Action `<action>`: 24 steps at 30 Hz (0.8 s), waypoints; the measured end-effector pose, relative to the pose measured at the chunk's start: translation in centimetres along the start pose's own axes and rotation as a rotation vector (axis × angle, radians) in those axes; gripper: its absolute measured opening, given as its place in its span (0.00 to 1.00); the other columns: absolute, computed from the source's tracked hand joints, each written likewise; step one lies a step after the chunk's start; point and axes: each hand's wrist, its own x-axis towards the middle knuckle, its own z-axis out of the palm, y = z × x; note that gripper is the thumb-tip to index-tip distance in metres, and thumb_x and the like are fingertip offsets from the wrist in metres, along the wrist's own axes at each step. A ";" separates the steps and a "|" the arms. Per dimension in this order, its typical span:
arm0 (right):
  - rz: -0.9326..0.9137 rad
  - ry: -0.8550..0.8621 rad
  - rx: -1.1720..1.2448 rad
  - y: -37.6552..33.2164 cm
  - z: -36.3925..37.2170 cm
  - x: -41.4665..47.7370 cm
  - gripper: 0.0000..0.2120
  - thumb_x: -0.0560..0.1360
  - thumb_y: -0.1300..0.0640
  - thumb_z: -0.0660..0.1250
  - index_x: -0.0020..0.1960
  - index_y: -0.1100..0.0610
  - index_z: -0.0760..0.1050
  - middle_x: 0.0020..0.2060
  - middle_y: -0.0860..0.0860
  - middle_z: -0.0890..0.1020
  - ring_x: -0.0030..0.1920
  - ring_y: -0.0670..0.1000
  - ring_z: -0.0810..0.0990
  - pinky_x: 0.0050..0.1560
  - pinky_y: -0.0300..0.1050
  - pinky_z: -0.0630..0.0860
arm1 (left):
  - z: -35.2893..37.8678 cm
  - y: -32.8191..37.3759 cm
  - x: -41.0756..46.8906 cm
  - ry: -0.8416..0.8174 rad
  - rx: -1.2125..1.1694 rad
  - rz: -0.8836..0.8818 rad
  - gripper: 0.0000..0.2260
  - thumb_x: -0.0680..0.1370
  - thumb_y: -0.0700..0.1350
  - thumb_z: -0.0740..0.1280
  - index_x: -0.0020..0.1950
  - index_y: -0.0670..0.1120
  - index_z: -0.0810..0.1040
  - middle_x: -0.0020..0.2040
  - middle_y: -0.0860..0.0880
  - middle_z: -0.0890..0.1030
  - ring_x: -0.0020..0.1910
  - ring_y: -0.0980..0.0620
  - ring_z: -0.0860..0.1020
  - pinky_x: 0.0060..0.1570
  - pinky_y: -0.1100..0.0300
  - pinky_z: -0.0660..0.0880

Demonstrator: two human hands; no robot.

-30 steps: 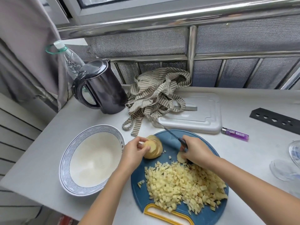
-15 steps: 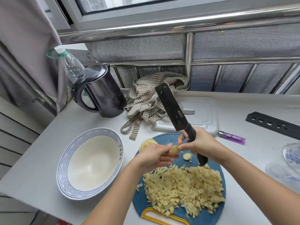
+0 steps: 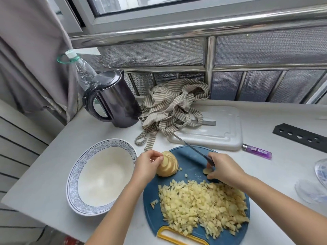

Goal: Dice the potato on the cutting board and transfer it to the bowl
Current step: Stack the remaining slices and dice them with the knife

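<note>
A round blue cutting board (image 3: 190, 160) with a yellow handle lies on the counter, its near half covered by a heap of diced potato (image 3: 203, 206). At its far left edge sits a fanned stack of potato slices (image 3: 168, 165), which my left hand (image 3: 147, 165) holds at its left side. My right hand (image 3: 223, 169) grips a black knife (image 3: 190, 146) by the handle, blade pointing away and left, low over the board. A loose slice (image 3: 206, 171) lies under my right fingers. The white bowl (image 3: 99, 175) with a blue rim stands empty left of the board.
A dark kettle (image 3: 115, 99) and plastic bottle (image 3: 83, 71) stand at the back left. A striped cloth (image 3: 174, 106) lies partly on a white board (image 3: 221, 128). A purple lighter (image 3: 257, 150), a black strip (image 3: 300, 137) and glassware (image 3: 315, 188) sit at right.
My right hand has lowered the knife from upright to near the board. My left hand moved left from the knife hand back onto the stack of slices.
</note>
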 end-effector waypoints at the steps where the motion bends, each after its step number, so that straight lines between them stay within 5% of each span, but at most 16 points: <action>1: 0.000 0.010 -0.015 0.1 0.3 0.1 0.13 0.65 0.58 0.75 0.42 0.54 0.72 0.38 0.47 0.78 0.40 0.51 0.76 0.40 0.46 0.73 | 0.2 -0.2 -0.1 0.006 0.023 0.011 0.03 0.76 0.43 0.70 0.45 0.50 0.82 0.40 0.54 0.81 0.40 0.56 0.78 0.41 0.64 0.73; 7: -0.049 0.093 -0.091 0.5 0.6 0.6 0.10 0.70 0.55 0.72 0.43 0.54 0.70 0.42 0.48 0.81 0.42 0.52 0.76 0.42 0.47 0.72 | 0.8 -0.3 -0.3 0.068 0.106 0.036 0.03 0.76 0.44 0.70 0.49 0.49 0.81 0.42 0.55 0.80 0.41 0.58 0.77 0.37 0.71 0.68; 11: -0.054 0.144 0.073 -0.2 0.3 -0.1 0.13 0.70 0.54 0.75 0.41 0.55 0.70 0.39 0.47 0.82 0.42 0.52 0.79 0.43 0.47 0.74 | 0.6 0.1 -0.9 0.108 0.166 0.098 0.07 0.77 0.45 0.69 0.54 0.50 0.79 0.50 0.55 0.77 0.44 0.58 0.75 0.44 0.67 0.67; 17: -0.052 0.031 0.738 -4.8 -1.9 -1.8 0.20 0.67 0.54 0.78 0.39 0.56 0.66 0.36 0.53 0.85 0.25 0.48 0.68 0.26 0.40 0.66 | 1.2 3.5 -2.7 -0.308 -0.350 0.038 0.07 0.74 0.45 0.74 0.52 0.48 0.82 0.44 0.51 0.85 0.43 0.54 0.82 0.44 0.62 0.79; 24: -0.047 0.035 0.805 -6.3 -1.9 -1.5 0.21 0.65 0.57 0.80 0.39 0.56 0.65 0.34 0.54 0.84 0.22 0.46 0.67 0.23 0.39 0.65 | 1.4 3.7 -3.3 -0.282 -0.565 -0.033 0.07 0.73 0.41 0.74 0.46 0.39 0.82 0.38 0.47 0.84 0.39 0.52 0.81 0.43 0.60 0.78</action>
